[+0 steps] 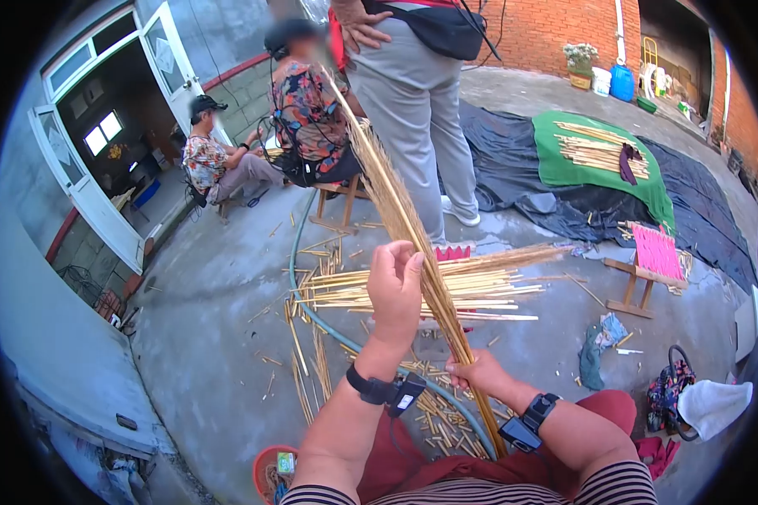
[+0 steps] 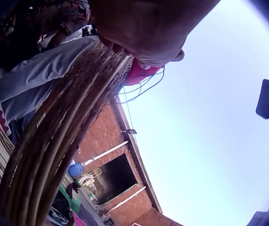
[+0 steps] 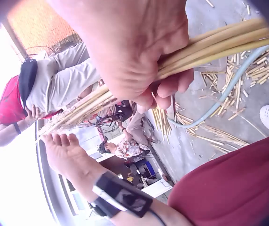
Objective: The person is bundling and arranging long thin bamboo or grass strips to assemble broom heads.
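Stalks [image 1: 443, 307] run diagonally between the two hands, from about 5 o'clock up to between 11 and 12. Right hand [image 1: 482, 374] is down around 4–5 o'clock, fingers wrapped round the thin bare end, pretty much closed on it. Left hand [image 1: 393, 290] is near the centre of the clock with the stalks at its 3 o'clock side; fingers bent, tips against them, but I honestly can't tell if it's gripping.

Looks-wise: straw yellow and bare at the low end, browner and bushy toward 11. The bare part is smooth, round and skinny, the top all feathery and fuzzy.

Past the left hand there's a loose pile [image 1: 497, 290] of similar straw, stretching 9 to 3. Short, stubby cut bits [image 1: 438, 417] litter the smooth grey floor [image 1: 219, 345] around 5–6, beside a curved blue-green hose [image 1: 343, 338].
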{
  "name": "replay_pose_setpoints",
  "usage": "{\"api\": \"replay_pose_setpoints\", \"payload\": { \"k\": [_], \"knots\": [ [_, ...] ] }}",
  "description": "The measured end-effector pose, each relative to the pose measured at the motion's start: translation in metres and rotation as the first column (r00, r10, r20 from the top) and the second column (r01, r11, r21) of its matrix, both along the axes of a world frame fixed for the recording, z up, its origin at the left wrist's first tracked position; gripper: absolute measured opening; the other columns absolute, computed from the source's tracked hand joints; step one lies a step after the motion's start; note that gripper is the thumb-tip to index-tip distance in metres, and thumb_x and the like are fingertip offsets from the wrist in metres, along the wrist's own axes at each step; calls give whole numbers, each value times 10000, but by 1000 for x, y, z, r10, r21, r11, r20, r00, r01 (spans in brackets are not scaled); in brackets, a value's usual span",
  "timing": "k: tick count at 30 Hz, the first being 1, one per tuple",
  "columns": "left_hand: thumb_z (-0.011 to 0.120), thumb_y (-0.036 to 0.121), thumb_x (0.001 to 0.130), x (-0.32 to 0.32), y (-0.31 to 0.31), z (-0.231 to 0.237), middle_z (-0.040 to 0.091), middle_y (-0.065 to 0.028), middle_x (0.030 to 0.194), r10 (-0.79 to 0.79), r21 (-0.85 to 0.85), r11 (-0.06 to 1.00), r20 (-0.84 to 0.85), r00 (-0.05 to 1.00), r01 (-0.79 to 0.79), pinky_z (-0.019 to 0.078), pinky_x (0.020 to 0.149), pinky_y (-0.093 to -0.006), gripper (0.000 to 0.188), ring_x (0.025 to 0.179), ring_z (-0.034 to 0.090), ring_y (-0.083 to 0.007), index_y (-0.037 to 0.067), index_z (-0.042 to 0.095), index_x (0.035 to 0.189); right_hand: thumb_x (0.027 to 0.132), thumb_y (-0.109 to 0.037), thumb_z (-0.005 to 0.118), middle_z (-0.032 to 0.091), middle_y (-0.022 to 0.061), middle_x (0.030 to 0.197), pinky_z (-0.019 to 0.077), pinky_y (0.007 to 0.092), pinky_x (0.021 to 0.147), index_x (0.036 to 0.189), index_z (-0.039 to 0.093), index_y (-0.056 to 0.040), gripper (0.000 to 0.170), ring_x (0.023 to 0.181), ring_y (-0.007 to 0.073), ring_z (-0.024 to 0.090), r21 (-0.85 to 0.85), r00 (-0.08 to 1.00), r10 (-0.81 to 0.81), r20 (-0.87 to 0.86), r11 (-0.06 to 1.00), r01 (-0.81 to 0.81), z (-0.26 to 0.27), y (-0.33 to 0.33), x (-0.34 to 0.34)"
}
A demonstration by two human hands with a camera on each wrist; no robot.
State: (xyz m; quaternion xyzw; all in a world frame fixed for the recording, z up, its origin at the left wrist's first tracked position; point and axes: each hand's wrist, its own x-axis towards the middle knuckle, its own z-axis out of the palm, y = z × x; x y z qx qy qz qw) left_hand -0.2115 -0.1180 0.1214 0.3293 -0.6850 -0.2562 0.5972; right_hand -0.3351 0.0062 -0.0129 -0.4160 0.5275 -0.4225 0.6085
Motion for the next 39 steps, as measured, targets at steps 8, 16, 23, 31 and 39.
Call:
{"api": "replay_pose_setpoints", "payload": {
  "k": [8, 16, 23, 31, 39],
  "knots": [
    [583, 138, 896, 8, -10, 10, 582, -17, 674, -98, 374, 914, -178, 979, 160, 442, 507, -205, 143, 550, 526, -60, 4, 560, 851, 836, -83, 607, 564, 9, 638, 423, 238, 492, 885, 581, -31, 76, 541, 89, 521, -47, 985, -161, -65, 986, 158, -11, 16, 13],
    [612, 125, 861, -1, -4, -6, 585, -36, 638, -184, 391, 902, -41, 982, 185, 429, 495, -230, 155, 532, 532, -81, 9, 555, 775, 811, -113, 641, 554, -3, 609, 391, 223, 446, 847, 598, -51, 84, 506, 69, 503, -20, 994, -91, -58, 996, 90, -11, 14, 0],
    [630, 163, 854, -19, 15, -19, 606, -35, 656, -415, 452, 826, 86, 906, 336, 431, 512, -234, 155, 543, 522, -74, 11, 609, 873, 827, -120, 613, 503, -20, 588, 361, 231, 439, 814, 579, -54, 76, 477, 69, 450, -72, 976, -217, -17, 974, 215, 15, 2, -8],
    [574, 159, 902, 12, -10, 20, 515, 27, 592, -200, 414, 857, -283, 938, 307, 323, 407, -170, 133, 452, 412, -23, 28, 588, 892, 814, -109, 634, 529, -22, 621, 404, 239, 529, 832, 594, -60, 66, 572, 68, 498, -24, 991, -111, -77, 994, 110, 0, 14, 7],
    [591, 146, 872, 20, -25, 4, 549, -16, 569, -258, 389, 865, -196, 946, 316, 325, 361, -192, 172, 399, 436, -50, 60, 531, 736, 821, -201, 637, 529, -22, 596, 391, 209, 459, 837, 614, -84, 120, 497, 64, 483, -7, 995, 82, -50, 997, -83, 1, 2, -4]
  ]
}}
